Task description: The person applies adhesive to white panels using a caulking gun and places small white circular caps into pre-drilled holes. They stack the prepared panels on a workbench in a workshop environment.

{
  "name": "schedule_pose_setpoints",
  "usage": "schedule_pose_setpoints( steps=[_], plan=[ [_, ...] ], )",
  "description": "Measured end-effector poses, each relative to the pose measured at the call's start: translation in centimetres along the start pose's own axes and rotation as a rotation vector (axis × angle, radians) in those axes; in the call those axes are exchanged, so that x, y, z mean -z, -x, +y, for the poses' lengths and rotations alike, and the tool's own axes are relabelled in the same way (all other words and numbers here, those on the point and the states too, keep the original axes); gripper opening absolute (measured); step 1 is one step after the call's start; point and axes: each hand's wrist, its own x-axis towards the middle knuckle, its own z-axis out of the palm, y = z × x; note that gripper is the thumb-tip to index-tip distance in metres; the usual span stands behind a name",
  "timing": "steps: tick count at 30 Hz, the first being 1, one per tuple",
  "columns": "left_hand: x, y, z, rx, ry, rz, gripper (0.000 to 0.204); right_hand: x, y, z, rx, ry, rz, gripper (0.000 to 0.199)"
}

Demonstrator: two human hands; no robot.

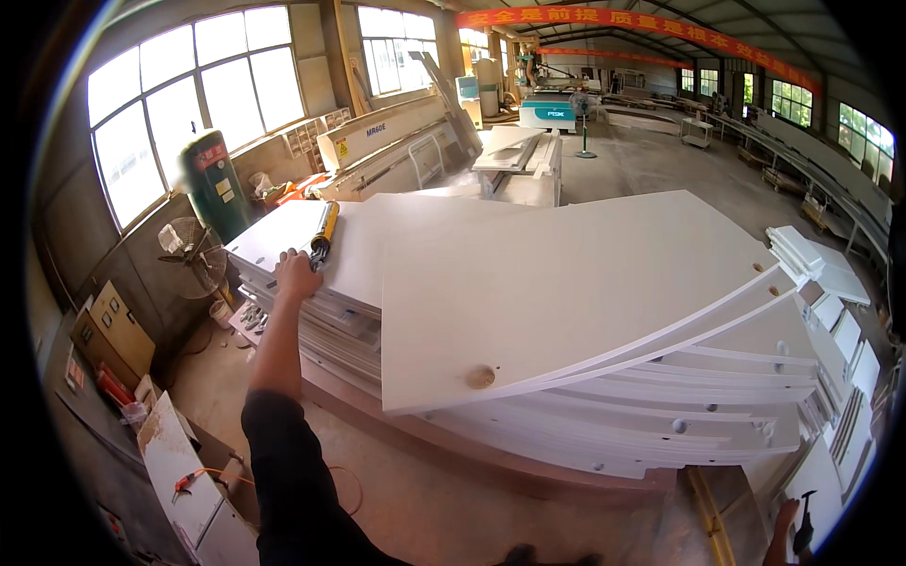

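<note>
My left arm, in a dark sleeve, stretches forward over a tall stack of white panels (566, 274). On the stack's left part my left hand (297, 274) is closed round the grip end of a yellow and black caulking gun (327, 224), which lies along the panel top. At the lower right rim my right hand (781, 530) shows only in part. Beside its fingers stands a black tool with a thin shaft and a crosswise head, which looks like a hammer (804, 528); the hand seems closed on it. The top panels are fanned out, with round holes near their edges.
White offcuts (830, 274) lean and lie at the right. At left are a fan (192, 255), a dark green tank (217, 184) and a white board (179, 472) with an orange cord. Behind the stack stand a long machine (377, 132) and another panel pile (514, 151).
</note>
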Motion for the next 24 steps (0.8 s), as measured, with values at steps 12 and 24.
schedule_pose_setpoints(
  steps=[12,24],
  plan=[
    [1.2,-2.5,3.6,0.295,0.494,-0.276,0.074,-3.1,-6.2,-1.7,-0.135,0.032,-0.164,0.040],
    [5.4,9.9,0.1,0.386,1.751,-0.139,0.023,8.9,-18.4,-22.0,-0.378,-0.741,-0.307,0.054]
  ],
)
